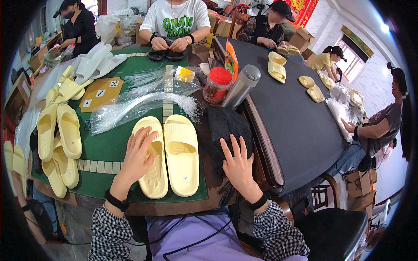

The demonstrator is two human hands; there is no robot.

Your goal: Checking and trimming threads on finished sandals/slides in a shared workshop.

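Observation:
A pair of pale yellow slippers lies side by side in front of me, toes away. My left hand (141,155) rests over the left slipper (156,185), fingers spread across its strap and inner side. The right slipper (186,176) is untouched and has a small white sticker on its heel. My right hand (240,168) lies with fingers apart on the near part of a black fabric bag (227,124), right of the pair. Neither hand grips anything that I can see. Beyond the slippers, a bundle of white plastic ties (148,108) lies on clear plastic.
More yellow slippers (69,132) and white slippers (93,63) are heaped at the left. A red-lidded jar (217,86) and a steel flask (242,85) stand beyond the bag. A raised wooden edge (266,145) borders the dark table at right. Several people work around.

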